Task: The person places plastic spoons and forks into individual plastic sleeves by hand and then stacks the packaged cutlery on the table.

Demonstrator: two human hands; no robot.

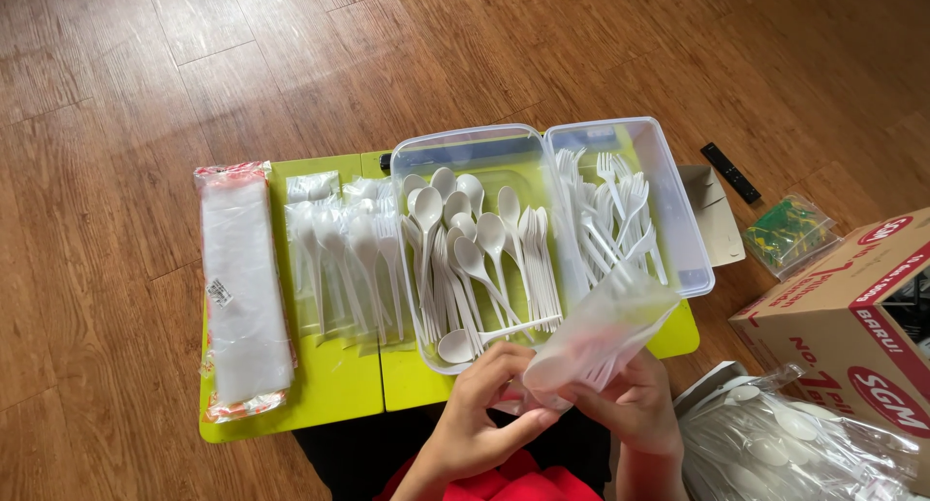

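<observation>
While both hands pinch a small clear plastic sleeve low over the counter, the left hand grips its mouth and the right hand supports it; just beyond lie the spoon tray and fork tray, apparently within easy reach.

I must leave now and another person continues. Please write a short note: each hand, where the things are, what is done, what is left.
Left hand and right hand: both hold one thin clear bag with white cutlery inside, over the near edge of the green table.
Clear box: loose spoons on its left side, loose forks on its right.
Done: a row of packed bags lies left of the box.
Left: much loose cutlery; a stack of empty bags at the far left.
</observation>
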